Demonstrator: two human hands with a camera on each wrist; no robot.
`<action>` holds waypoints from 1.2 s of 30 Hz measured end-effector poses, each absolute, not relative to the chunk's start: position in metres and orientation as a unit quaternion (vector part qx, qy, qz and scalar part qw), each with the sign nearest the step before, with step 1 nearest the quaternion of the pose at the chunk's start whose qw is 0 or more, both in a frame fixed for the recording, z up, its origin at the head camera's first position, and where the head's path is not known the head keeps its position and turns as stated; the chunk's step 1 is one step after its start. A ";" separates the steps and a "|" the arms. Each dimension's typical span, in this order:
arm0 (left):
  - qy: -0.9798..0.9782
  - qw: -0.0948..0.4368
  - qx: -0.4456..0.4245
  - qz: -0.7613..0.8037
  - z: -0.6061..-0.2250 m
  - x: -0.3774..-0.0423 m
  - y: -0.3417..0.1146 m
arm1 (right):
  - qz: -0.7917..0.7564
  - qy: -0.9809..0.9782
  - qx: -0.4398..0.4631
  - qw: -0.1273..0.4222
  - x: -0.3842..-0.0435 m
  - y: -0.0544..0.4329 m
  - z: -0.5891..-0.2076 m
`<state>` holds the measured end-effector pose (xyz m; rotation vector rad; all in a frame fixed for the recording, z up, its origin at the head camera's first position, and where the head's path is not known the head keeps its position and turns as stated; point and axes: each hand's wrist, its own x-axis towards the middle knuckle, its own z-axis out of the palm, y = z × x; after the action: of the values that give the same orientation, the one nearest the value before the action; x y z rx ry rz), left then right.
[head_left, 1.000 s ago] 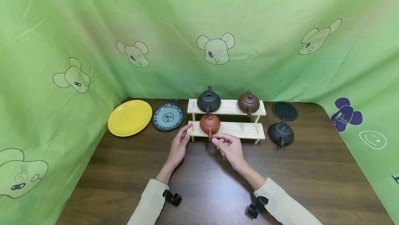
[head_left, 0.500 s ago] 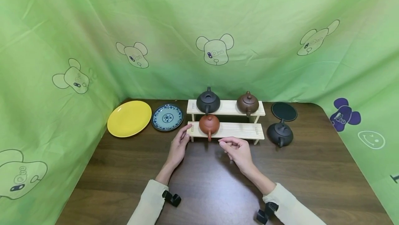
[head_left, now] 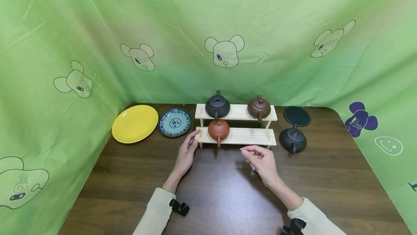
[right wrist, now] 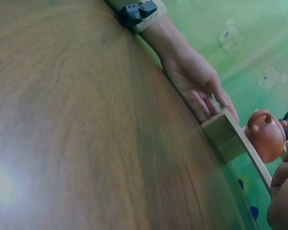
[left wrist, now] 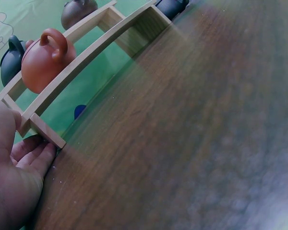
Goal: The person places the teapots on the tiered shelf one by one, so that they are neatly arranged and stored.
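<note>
An orange-brown teapot [head_left: 219,130] sits on the left part of the low front wooden stand [head_left: 249,136], its handle toward me. My left hand [head_left: 186,153] holds that stand's left end. In the left wrist view, its fingers [left wrist: 36,153] lie against the stand's leg. My right hand [head_left: 262,160] hovers in front of the stand's right half, apart from the teapot, with loosely bent fingers and nothing in them. On the taller back stand [head_left: 239,111] are a black teapot [head_left: 217,106] without its lid at the left and a dark brown lidded teapot [head_left: 259,107] at the right.
Right of the stands, another black teapot [head_left: 293,139] stands in front of a dark round mat [head_left: 297,116]. To the left lie a blue patterned plate [head_left: 175,122] and a yellow plate [head_left: 135,124]. A green curtain [head_left: 182,46] closes off the back and sides of the table [head_left: 221,198].
My right hand has let go of the orange-brown teapot's handle and moved right and toward me. The teapot stays on the front stand, and my left hand has kept its place.
</note>
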<state>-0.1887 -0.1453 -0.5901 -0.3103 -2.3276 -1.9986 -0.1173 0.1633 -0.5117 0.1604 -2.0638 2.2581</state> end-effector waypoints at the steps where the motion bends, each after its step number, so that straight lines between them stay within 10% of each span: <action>1: -0.758 0.040 -0.107 -0.642 -0.587 -0.187 -0.144 | 0.736 -0.674 0.050 0.040 -0.117 0.165 -0.512; 36: -0.748 0.042 -0.110 -0.653 -0.587 -0.186 -0.144 | 0.730 -0.673 -0.061 0.104 -0.094 0.252 -0.515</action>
<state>-0.1864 -0.1444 -0.5868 -0.3362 -2.2882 -1.9985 -0.0943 0.2516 -0.5154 -0.1785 -1.9843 2.1527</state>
